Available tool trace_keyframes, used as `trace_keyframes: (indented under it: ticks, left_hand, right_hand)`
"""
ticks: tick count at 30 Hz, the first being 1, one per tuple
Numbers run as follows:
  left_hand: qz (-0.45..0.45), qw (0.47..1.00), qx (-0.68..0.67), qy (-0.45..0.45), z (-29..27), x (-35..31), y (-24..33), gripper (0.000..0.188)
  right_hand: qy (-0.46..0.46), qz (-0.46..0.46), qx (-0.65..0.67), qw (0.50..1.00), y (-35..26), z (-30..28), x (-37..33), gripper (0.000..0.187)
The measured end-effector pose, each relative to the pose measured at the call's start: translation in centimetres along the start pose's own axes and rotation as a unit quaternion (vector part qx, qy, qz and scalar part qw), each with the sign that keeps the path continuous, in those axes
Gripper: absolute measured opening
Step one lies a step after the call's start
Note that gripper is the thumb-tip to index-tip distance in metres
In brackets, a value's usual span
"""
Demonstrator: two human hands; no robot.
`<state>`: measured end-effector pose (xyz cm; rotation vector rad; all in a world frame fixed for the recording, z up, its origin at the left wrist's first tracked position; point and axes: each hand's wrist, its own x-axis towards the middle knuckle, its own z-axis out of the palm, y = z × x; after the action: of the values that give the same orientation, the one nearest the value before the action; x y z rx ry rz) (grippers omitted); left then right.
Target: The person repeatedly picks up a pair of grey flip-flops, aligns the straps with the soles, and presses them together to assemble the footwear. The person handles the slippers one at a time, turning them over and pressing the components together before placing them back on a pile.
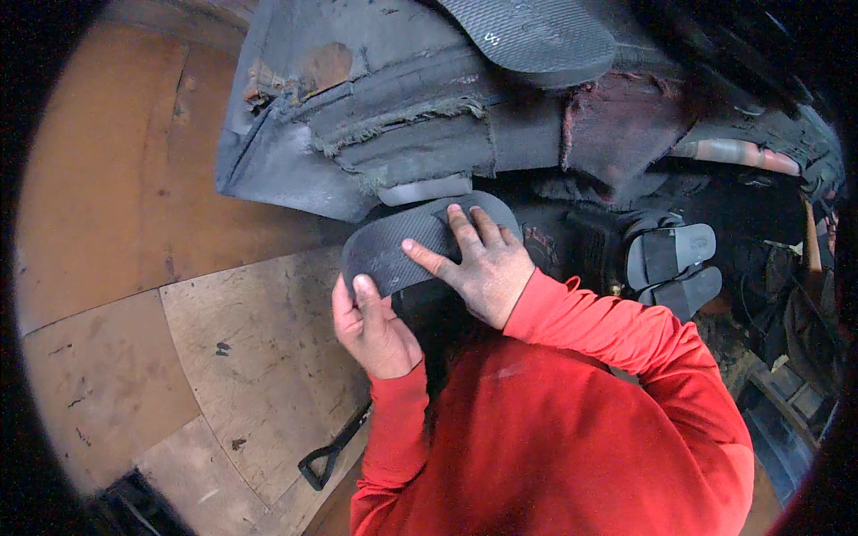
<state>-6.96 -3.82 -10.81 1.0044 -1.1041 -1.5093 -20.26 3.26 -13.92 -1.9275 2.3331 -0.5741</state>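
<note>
- A dark-grey, round-ended sole with a finely textured upper face [384, 255] is held in front of the wearer's red long-sleeved top [554, 429], just short of a patched dark-grey covering with frayed edges [411, 98]; its length is slanted from lower left to upper right.
- By the left hand [380, 335] the near left corner is gripped: the thumb is laid on the upper face, while the other fingers are tucked beneath, mostly hidden.
- The right hand [487, 272] is spread over the right half of the sole, its thumb and foremost fingers extended on the upper face and not seen to be closed around it; the underside is not shown.
- The sole is judged to be light and rubbery, firm enough to be kept flat yet likely to be bent under pressure, and hardly fragile.
- Slipping is made less likely by the textured face, though some hold may be lost to the pale dust on it.
- A sure hold is best taken at the rounded ends or along the long edges, thumb above and fingers below.
- A second dark-grey textured sole [545, 40] is rested on the covering, well apart from the hands.
- At the right, two grey sandals with dark straps [697, 246] are placed side by side.
</note>
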Motion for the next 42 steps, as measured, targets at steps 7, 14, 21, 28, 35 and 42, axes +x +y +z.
trace_keyframes:
  ticks: [7,14,21,28,35,42]
  left_hand:
    - [0.03,0.999,-0.011,0.03,-3.1,-2.5,2.9,0.033]
    - [0.07,0.995,-0.024,0.069,-5.2,-8.6,4.2,0.055]
    - [-0.066,0.973,-0.116,-0.189,1.4,-3.9,0.7,0.082]
    - [-0.097,0.962,-0.137,-0.216,1.8,-3.8,-0.2,0.09]
    - [-0.102,0.943,-0.15,-0.281,1.0,-1.0,0.4,0.085]
    - [-0.155,0.92,-0.15,-0.326,0.8,0.2,1.4,0.081]
  right_hand:
    - [0.093,-0.065,-0.01,0.994,-2.4,-1.1,0.1,0.052]
    - [0.178,-0.231,-0.006,0.956,-3.4,-6.6,-0.4,0.044]
    - [0.288,0.176,0.456,0.823,4.0,-13.3,1.8,0.077]
    - [0.137,0.248,0.688,0.668,7.2,-17.1,6.0,0.086]
    - [0.137,0.215,0.776,0.576,1.6,-9.5,-4.6,0.081]
    - [0.158,0.189,0.817,0.521,0.8,-5.3,-4.8,0.07]
